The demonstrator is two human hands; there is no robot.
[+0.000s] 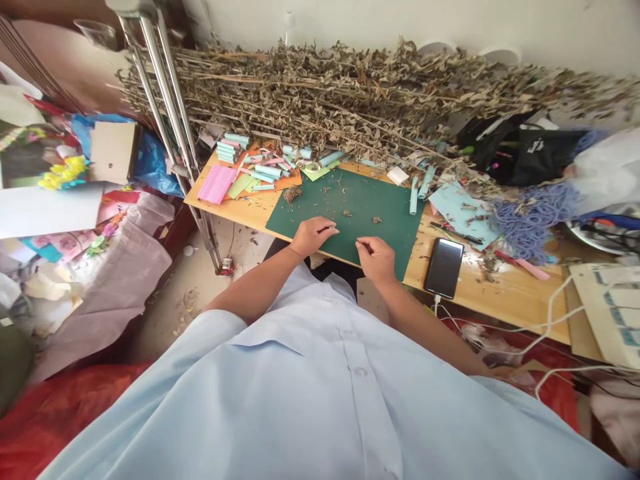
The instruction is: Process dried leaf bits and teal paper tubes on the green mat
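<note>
Above the near edge of a green cutting mat (310, 207), my left hand (313, 236) is closed in a pinch. A tiny dark bit shows at its fingertips, too small to name. My right hand (377, 259) is a short way off, over the mat's front edge, its thumb and fingers curled together. Whatever it may hold is hidden. Small clumps of dried plant lie on the mat beyond the hands: a larger clump (293, 193) at the left, a little one (347, 213) in the middle and another clump (377, 220) nearer my right hand.
Dried leafy stalks (320, 93) lie along the back. Rolled blue paper tubes (267, 172) and pink paper (217, 183) sit at the left of the wooden table (420, 267). A phone (444, 267) with a white cable, purple cord (533, 220) and metal crutches (165, 93) flank the mat.
</note>
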